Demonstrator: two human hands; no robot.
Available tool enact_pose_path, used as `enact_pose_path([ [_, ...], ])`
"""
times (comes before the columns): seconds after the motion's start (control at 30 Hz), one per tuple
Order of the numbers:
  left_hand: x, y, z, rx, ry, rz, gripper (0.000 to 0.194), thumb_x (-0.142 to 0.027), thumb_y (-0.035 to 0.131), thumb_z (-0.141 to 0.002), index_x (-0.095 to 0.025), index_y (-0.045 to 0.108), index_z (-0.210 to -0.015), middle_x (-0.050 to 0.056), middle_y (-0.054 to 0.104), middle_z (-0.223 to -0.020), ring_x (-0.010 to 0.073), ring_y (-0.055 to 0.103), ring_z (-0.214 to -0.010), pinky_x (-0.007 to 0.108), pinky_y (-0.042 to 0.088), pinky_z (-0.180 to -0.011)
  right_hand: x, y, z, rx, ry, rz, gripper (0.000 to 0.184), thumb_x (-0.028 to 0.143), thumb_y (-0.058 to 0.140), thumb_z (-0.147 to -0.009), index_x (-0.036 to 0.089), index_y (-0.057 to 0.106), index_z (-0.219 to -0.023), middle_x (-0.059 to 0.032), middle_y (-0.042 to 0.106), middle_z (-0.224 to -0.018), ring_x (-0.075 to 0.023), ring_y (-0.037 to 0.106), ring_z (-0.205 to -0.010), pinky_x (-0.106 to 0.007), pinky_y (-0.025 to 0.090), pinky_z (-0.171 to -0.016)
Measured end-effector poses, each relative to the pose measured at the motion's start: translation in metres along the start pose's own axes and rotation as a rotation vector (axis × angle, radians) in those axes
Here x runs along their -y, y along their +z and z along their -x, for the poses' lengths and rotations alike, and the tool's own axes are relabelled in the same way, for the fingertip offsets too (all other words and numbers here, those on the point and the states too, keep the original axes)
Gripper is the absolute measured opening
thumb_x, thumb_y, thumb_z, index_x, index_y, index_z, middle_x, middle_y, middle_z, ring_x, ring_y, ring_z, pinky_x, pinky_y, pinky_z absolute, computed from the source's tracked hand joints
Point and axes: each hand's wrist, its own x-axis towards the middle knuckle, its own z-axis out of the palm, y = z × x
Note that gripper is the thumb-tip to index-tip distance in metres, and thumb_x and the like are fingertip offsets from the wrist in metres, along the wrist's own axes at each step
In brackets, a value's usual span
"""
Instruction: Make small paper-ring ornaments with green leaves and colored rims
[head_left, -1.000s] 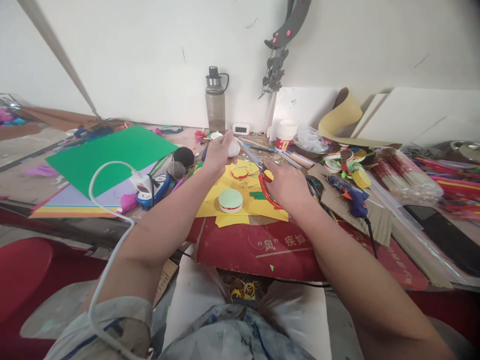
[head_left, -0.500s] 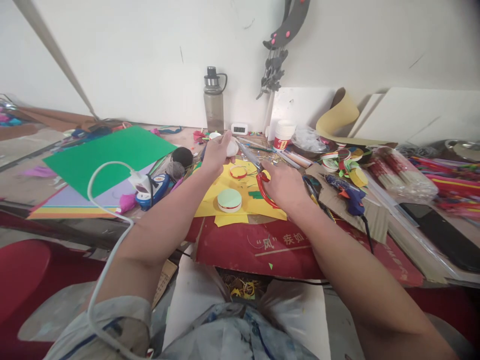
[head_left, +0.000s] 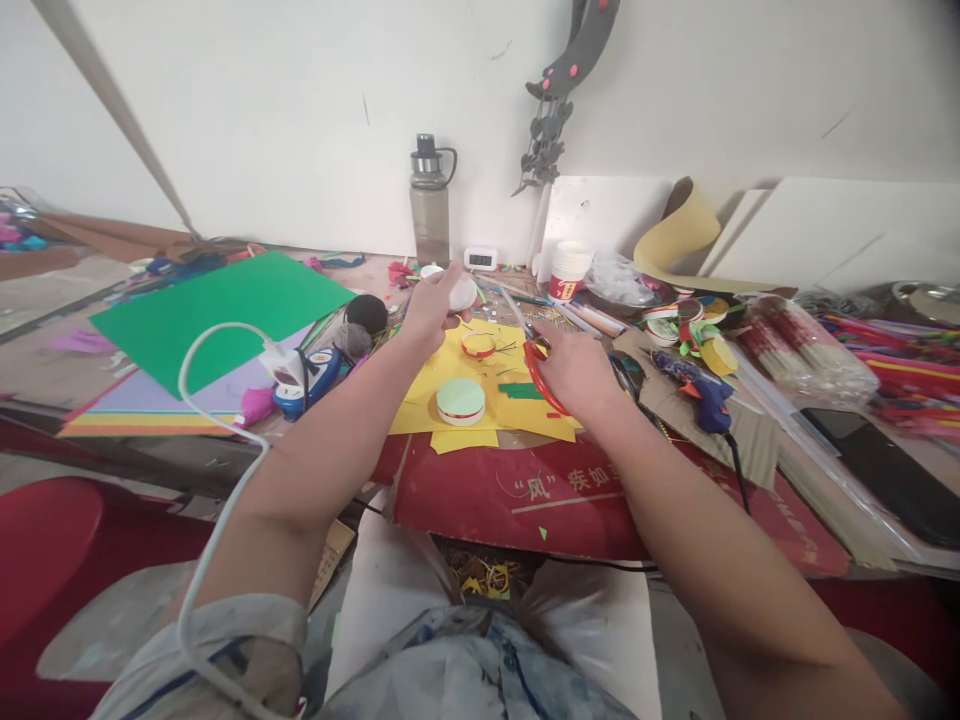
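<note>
A small round white piece (head_left: 463, 293), perhaps part of a paper cup, is pinched in my left hand (head_left: 430, 312) above the yellow paper. My right hand (head_left: 574, 368) is closed around red-handled scissors (head_left: 537, 374), whose blades point up and to the left, apart from the white piece. On the yellow paper (head_left: 420, 385) below lies a pale green disc with a white and red rim (head_left: 460, 400). Behind it sits a red and yellow ring (head_left: 478, 345). Dark green paper strips (head_left: 525, 390) lie close to the scissors' handles.
A tall bottle (head_left: 430, 205), a small digital clock (head_left: 480, 259) and stacked paper cups (head_left: 568, 270) stand at the back. A glue gun (head_left: 701, 395) lies on cardboard at right, near a phone (head_left: 885, 470). Green sheets (head_left: 225, 315) and a cabled power plug (head_left: 289, 368) are at left.
The scissors and my right hand have shifted slightly, with the blades a little farther from the white piece. My left hand still holds the piece in nearly the same place.
</note>
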Motion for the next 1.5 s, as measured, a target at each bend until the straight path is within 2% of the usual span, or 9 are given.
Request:
enact_pose_path([
  [0.2,-0.001,0.003,0.006,0.217,-0.019,0.043,0.027,-0.028,0.078,-0.079,-0.018,0.060,-0.095,0.003,0.075,-0.082,0.0062,0.060,-0.048,0.017,0.024,-0.040,-0.011,0.006,-0.008,0.062,0.131,0.053,0.042,0.037,0.047,-0.107,0.013,0.071,-0.131,-0.0251,0.079,-0.117,-0.0361,0.077,-0.110,-0.042,0.055,-0.089],
  [0.5,0.002,0.006,0.011,0.320,0.004,-0.105,0.027,-0.032,0.079,-0.076,-0.018,0.060,-0.090,0.002,0.073,-0.071,0.0079,0.057,-0.040,0.019,0.024,-0.037,-0.016,0.009,-0.010,0.257,0.026,0.146,0.036,0.028,0.055,-0.104,0.008,0.075,-0.128,-0.0263,0.077,-0.125,-0.0339,0.075,-0.119,-0.039,0.055,-0.095],
  [0.6,0.002,0.006,0.013,0.360,-0.007,-0.179,0.023,-0.029,0.078,-0.076,-0.018,0.063,-0.089,0.003,0.074,-0.071,0.0085,0.058,-0.041,0.019,0.024,-0.037,-0.017,0.007,-0.009,0.068,-0.011,0.078,0.036,0.028,0.053,-0.106,0.011,0.075,-0.129,-0.0245,0.074,-0.127,-0.0334,0.072,-0.119,-0.041,0.053,-0.097],
  [0.73,0.004,0.008,0.017,0.461,-0.017,-0.281,0.023,-0.031,0.079,-0.079,-0.017,0.068,-0.093,0.004,0.074,-0.074,0.0100,0.062,-0.045,0.019,0.034,-0.040,-0.019,0.010,-0.012,-0.234,-0.187,-0.271,0.047,0.017,0.054,-0.101,0.014,0.063,-0.147,-0.0193,0.070,-0.137,-0.0280,0.069,-0.114,-0.039,0.052,-0.099],
  [0.93,0.006,0.009,0.019,0.575,-0.006,-0.385,0.027,-0.037,0.081,-0.081,-0.017,0.071,-0.097,0.008,0.079,-0.082,0.0113,0.065,-0.050,0.019,0.034,-0.042,-0.015,0.017,-0.013,-0.265,-0.308,-0.359,0.025,0.017,0.049,-0.104,0.018,0.073,-0.107,-0.0116,0.076,-0.107,-0.0262,0.066,-0.102,-0.036,0.047,-0.092],
  [1.17,0.006,0.007,0.014,0.449,-0.052,-0.355,0.021,-0.029,0.078,-0.077,-0.017,0.066,-0.090,0.006,0.076,-0.074,0.0102,0.061,-0.045,0.019,0.034,-0.040,-0.016,0.011,-0.012,-0.269,-0.196,-0.277,0.032,0.015,0.040,-0.103,0.015,0.071,-0.111,-0.0176,0.074,-0.114,-0.0293,0.065,-0.107,-0.038,0.047,-0.092],
  [1.33,0.004,-0.004,0.001,0.271,-0.024,-0.166,0.022,-0.026,0.073,-0.076,-0.017,0.059,-0.091,0.005,0.074,-0.075,0.0085,0.059,-0.045,0.017,0.023,-0.039,-0.022,0.023,-0.017,-0.086,-0.140,-0.298,0.036,0.012,0.052,-0.098,0.015,0.073,-0.127,-0.0147,0.076,-0.114,-0.0292,0.067,-0.112,-0.043,0.050,-0.102],
  [1.43,0.006,-0.006,-0.004,0.258,-0.067,-0.032,0.019,-0.026,0.067,-0.078,-0.017,0.059,-0.092,0.005,0.073,-0.075,0.0100,0.060,-0.047,0.017,0.027,-0.040,-0.018,0.034,-0.019,-0.141,-0.166,-0.377,0.038,0.015,0.060,-0.097,0.012,0.072,-0.133,-0.0196,0.070,-0.133,-0.0312,0.063,-0.127,-0.047,0.049,-0.111],
  [1.5,0.007,-0.004,-0.004,0.279,-0.103,0.006,0.018,-0.028,0.065,-0.079,-0.016,0.059,-0.091,0.006,0.073,-0.073,0.0109,0.061,-0.047,0.018,0.029,-0.040,-0.014,0.038,-0.022,-0.191,-0.149,-0.506,0.047,0.020,0.063,-0.096,0.014,0.066,-0.143,-0.0201,0.066,-0.141,-0.0301,0.062,-0.128,-0.047,0.053,-0.107],
])
